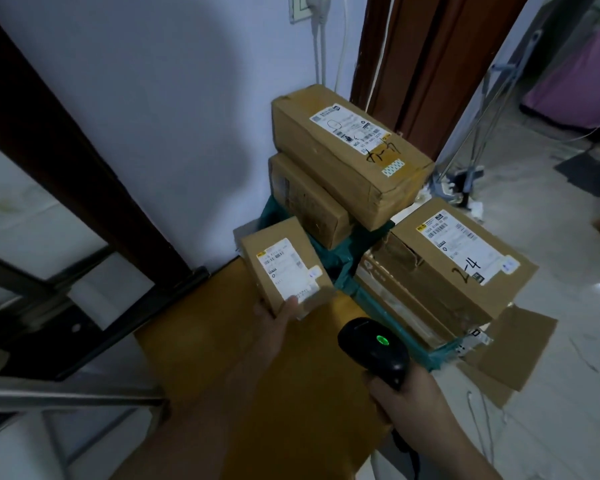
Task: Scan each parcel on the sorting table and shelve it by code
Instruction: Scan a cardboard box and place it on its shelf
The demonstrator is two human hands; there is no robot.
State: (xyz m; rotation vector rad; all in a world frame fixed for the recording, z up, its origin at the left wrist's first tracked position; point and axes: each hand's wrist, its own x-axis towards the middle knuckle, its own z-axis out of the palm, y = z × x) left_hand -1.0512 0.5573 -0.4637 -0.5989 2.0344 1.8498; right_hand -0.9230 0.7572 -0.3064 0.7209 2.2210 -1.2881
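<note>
A small box [286, 271] is held up in the left hand [274, 318], the thumb pressed on the lower edge of its white label [290, 268] and the fingers hidden beneath it. A black scanner [374, 348] is gripped by its handle in the right hand [400, 389], its green light lit, its head aimed toward the small box and just short of it. Under both hands a flat sheet of brown cardboard [291, 393] is spread. Beyond the small box, against the white wall [153, 98], a long box [347, 150] marked 4-2 by hand is stacked on a narrower box [305, 199], with green wrapping [347, 251] below them. To the right, a box marked 2-4 [454, 254] is set on a flatter box [395, 299]. A metal shelf frame [66, 393] is seen at the left.
</note>
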